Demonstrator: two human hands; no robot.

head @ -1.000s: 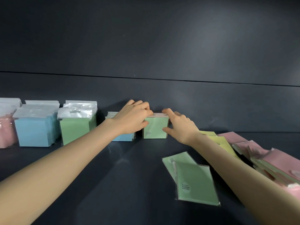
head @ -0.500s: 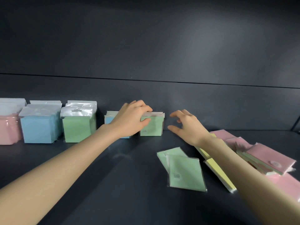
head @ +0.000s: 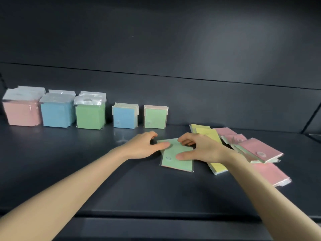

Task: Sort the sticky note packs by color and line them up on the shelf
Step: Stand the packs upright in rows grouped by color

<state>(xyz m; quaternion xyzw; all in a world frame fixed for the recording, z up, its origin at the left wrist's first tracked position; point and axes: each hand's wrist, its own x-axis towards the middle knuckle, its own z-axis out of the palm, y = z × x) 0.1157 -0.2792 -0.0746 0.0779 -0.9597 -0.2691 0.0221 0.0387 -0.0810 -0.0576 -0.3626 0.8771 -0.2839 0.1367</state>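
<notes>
Curling over green packs [head: 174,163], left hand [head: 142,146] and right hand [head: 203,150] hide their edges.

Left hand [head: 144,146] and right hand [head: 204,149] reach forward, fingers curled.

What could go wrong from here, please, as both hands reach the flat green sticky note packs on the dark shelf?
The two flat green plastic-wrapped sticky note packs overlap under the left hand and right hand; one could slip away when lifted.
The small upright row of green packs stands free behind them; a careless push while adding packs might topple it.
The right forearm crosses above the flat yellow packs and might drag them.
</notes>
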